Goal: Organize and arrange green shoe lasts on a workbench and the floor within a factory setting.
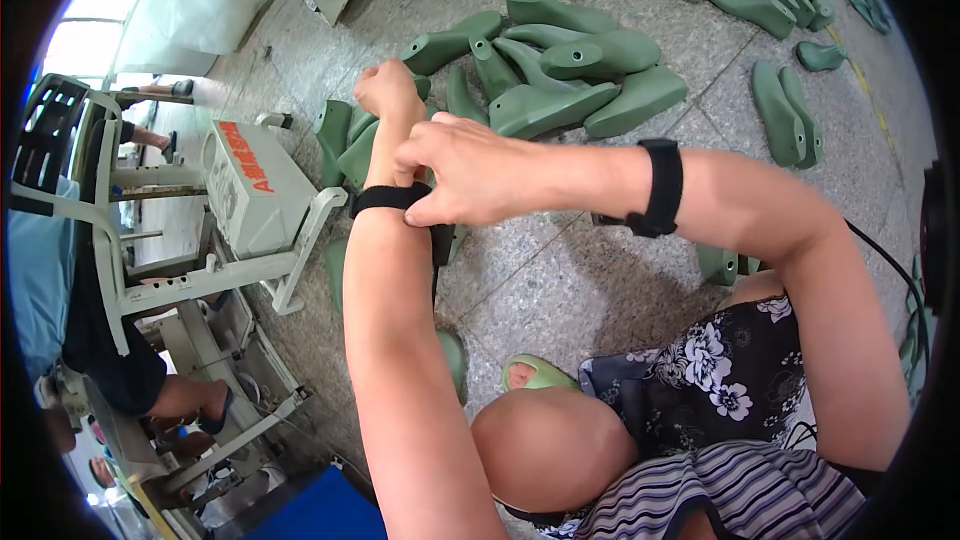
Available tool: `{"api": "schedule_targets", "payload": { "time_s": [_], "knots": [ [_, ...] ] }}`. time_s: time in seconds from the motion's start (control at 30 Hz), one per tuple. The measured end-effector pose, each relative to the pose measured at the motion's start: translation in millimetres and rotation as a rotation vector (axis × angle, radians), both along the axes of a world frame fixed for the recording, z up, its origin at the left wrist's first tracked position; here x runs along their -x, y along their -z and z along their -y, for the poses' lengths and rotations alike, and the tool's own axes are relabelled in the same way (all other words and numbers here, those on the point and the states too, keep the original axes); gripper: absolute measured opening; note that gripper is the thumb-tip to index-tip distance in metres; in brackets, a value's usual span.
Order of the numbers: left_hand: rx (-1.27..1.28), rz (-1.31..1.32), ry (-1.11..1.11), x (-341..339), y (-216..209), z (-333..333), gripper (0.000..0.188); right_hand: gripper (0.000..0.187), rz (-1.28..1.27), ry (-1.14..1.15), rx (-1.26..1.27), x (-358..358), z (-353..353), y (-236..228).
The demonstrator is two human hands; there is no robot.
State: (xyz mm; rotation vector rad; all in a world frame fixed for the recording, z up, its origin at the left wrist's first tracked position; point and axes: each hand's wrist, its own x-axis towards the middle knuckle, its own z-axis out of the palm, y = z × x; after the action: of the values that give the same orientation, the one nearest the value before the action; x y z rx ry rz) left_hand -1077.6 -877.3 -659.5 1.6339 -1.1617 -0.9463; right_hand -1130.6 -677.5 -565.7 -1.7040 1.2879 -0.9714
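Head view: nearest, bottom of frame, striped top, bare knee, and dark floral fabric just right of the knee. Left forearm runs up from lower center; right arm comes in from the right edge, bent at the elbow. Black wrist strap wraps the left wrist, left of frame center. Right hand is on it, thumb and index bent in, pinching at the strap's upper side; exact fingertip contact partly hidden. Left hand sits above the strap, fingers curled in loosely, nothing visible in it. Second black strap circles the right forearm, right of center. Black cable hangs at the right edge. Green slipper on a foot, lower center, on the speckled tile floor. Pile of green foot-shaped forms lies on the floor behind the hands, top center, some overlapping. Two more forms side by side, right; further row upper right. Pale metal machine on a frame, left. Beyond it, far left, another person's leg; translucent sheet upper left.
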Motion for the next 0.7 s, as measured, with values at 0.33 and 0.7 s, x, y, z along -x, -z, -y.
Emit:
{"api": "schedule_targets", "payload": {
  "time_s": [0.33, 0.7],
  "knots": [
    [0.094, 0.219, 0.143, -5.0, 4.3, -25.9, 0.022, 0.021, 0.216, -0.044, -0.142, -12.8, -7.7, 23.2],
    [0.296, 0.669, 0.497, 17.5, -7.0, -54.4, 0.017, 0.010, 0.356, 0.059, -0.141, -0.3, -15.0, 17.6]
  ]
}}
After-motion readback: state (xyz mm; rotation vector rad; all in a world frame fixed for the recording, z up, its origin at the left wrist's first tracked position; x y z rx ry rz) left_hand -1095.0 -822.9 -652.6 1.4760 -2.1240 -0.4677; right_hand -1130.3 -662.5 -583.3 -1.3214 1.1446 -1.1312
